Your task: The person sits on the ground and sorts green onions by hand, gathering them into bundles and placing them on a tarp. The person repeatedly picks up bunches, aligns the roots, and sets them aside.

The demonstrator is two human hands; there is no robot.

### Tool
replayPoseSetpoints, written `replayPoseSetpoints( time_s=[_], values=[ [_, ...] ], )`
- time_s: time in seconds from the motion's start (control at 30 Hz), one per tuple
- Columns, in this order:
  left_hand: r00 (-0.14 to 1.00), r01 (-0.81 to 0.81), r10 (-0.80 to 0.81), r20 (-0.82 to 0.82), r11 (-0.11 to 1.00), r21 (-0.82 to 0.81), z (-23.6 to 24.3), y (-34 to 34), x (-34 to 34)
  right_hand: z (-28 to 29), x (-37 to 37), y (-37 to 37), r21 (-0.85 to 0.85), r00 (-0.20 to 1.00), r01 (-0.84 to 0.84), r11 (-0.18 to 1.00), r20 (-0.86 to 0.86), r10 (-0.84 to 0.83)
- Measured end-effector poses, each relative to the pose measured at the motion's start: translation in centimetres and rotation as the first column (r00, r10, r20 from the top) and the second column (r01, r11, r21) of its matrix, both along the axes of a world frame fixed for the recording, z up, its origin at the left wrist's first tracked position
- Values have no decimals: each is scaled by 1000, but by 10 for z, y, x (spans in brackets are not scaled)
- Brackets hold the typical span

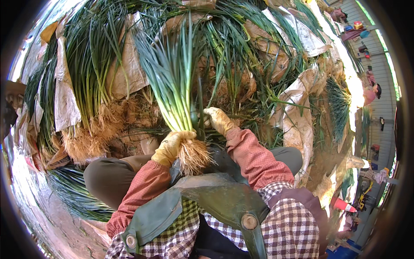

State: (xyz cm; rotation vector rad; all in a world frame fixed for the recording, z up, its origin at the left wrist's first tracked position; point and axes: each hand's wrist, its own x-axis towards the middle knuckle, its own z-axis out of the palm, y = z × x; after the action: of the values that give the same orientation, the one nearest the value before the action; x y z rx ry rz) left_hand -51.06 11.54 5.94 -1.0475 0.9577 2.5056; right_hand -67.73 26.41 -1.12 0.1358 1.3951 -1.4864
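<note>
My left hand (pixel 173 146), in a pale yellow work glove, is closed around a bunch of green onions (pixel 177 93) just above their roots. The bunch stands up and away from me, leaves fanned out at the top, while the tan, shaggy roots (pixel 194 157) hang below the fist toward my lap. To the right of the stalks, my right hand (pixel 220 121) wears a similar glove. Its fingers are curled in beside a dark green leaf (pixel 201 103); whatever they pinch is too hidden to make out.
Piled green onions (pixel 86 73) lie to the left, roots toward me, with more (pixel 228 47) ahead. Wrinkled tan sacking (pixel 297 112) is bunched at the right. Another onion bundle (pixel 337 103) lies farther right, and an orange traffic cone (pixel 345 205) stands beyond. At the far left edge is another person (pixel 12 101).
</note>
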Motion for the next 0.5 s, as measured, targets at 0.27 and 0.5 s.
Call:
replayPoseSetpoints(
  time_s=[0.27,0.5],
  values=[
    [999,18,-20,-43,999,-50,15,10,4,62,-5,-19,857,111,-57,512,-505,856],
    [999,-46,45,-18,997,-69,12,17,3,124,30,-7,14,733,91,996,-678,-58]
  ],
)
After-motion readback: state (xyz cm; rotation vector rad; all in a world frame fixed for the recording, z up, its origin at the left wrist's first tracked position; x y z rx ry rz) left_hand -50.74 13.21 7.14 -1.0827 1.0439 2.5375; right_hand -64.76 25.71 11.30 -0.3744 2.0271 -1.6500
